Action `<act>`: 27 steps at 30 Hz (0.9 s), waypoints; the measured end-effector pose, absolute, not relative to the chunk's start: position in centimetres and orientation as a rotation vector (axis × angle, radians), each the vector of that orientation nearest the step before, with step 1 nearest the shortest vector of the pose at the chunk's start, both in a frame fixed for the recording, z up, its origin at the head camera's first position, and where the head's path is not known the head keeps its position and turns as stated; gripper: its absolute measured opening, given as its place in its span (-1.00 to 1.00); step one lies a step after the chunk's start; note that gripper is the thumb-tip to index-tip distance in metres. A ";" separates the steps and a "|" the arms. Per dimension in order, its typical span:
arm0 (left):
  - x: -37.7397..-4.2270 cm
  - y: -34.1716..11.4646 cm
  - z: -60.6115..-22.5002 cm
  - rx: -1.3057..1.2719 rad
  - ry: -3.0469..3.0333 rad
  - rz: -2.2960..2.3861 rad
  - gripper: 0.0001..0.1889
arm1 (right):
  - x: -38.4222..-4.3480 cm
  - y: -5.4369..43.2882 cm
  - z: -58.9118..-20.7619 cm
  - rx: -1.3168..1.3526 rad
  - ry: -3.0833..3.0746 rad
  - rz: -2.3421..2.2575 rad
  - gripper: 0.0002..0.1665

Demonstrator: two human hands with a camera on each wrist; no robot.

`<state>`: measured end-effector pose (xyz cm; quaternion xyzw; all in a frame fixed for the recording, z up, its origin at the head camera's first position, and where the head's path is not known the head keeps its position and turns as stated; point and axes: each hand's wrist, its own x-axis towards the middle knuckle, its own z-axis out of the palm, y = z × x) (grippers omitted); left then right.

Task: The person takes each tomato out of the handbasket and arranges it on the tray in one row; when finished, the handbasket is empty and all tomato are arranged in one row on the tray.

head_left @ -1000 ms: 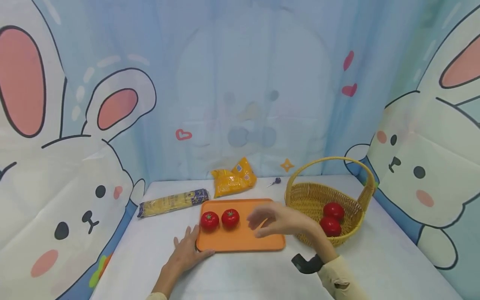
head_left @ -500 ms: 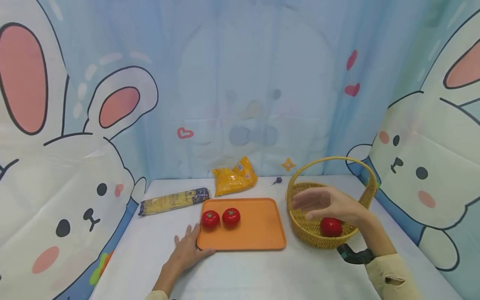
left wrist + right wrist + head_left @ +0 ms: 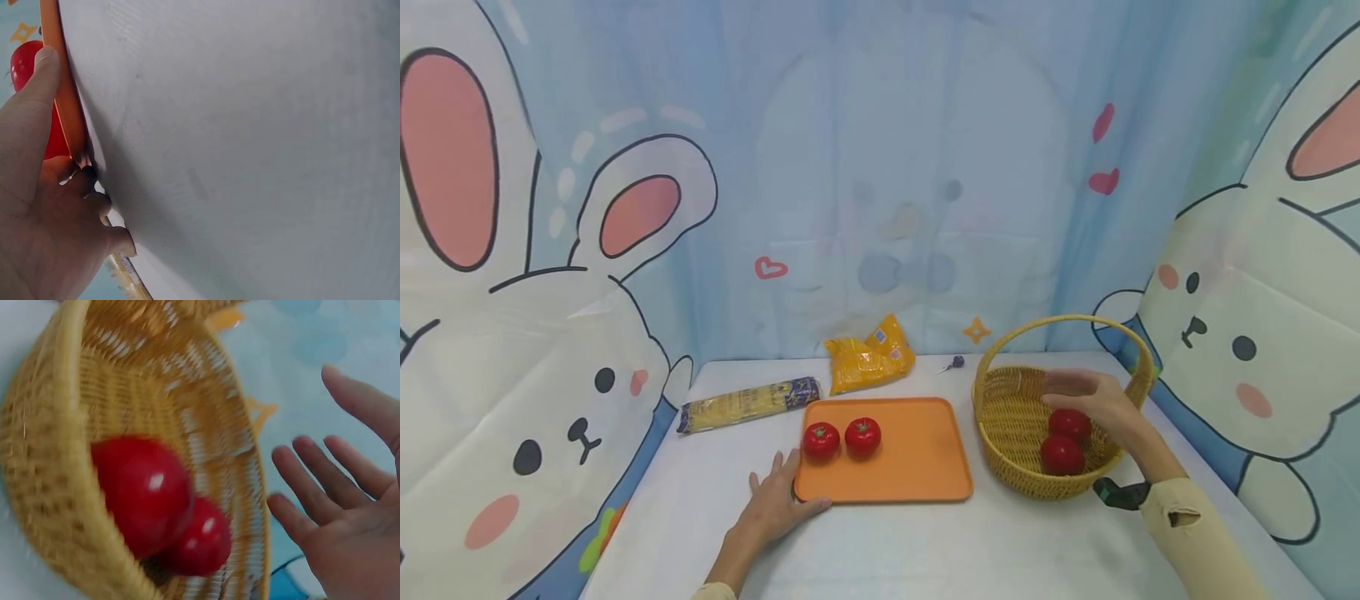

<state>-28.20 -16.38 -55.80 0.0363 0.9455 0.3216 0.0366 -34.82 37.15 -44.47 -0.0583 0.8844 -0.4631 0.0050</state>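
Observation:
On the orange tray (image 3: 917, 454) lie two red tomatoes (image 3: 822, 441) with green stem ends. My left hand (image 3: 769, 504) rests at the tray's near left corner, fingers spread along the side. Its thumb (image 3: 44, 75) lies against the tray's edge in the left wrist view. My right hand (image 3: 1093, 400) hovers over the right part of the yellow wicker basket (image 3: 1011, 467), fingers extended and holding nothing. Below it, two shiny red round fruits (image 3: 1062, 455) sit in the basket; in the right wrist view the palm is apart from them.
Behind the tray lie a long pack of noodles (image 3: 748, 404) and a crumpled orange-yellow packet (image 3: 871, 357). A small dark object (image 3: 957, 362) with a thin stem is near the back edge. The basket's tall handle (image 3: 1075, 318) arches over it. A printed curtain (image 3: 895, 167) stands behind the table.
My right hand has moved from over the tray to the right, across to the basket, and a bit farther right since half a second ago. My left hand stays at the tray corner.

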 end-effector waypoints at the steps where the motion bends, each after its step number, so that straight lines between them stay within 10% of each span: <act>1: -28.2 -16.4 -55.8 0.107 2.900 0.990 0.21 | -35.1 37.5 -44.8 -0.123 2.779 -1.448 -0.04; 12: -28.3 -16.4 -55.9 0.083 2.889 0.995 0.21 | -37.0 37.6 -47.4 0.390 2.685 -1.466 0.08; 27: -28.4 -16.3 -55.6 0.078 2.875 0.995 0.21 | -39.1 32.9 -48.6 0.119 2.795 -1.245 -0.11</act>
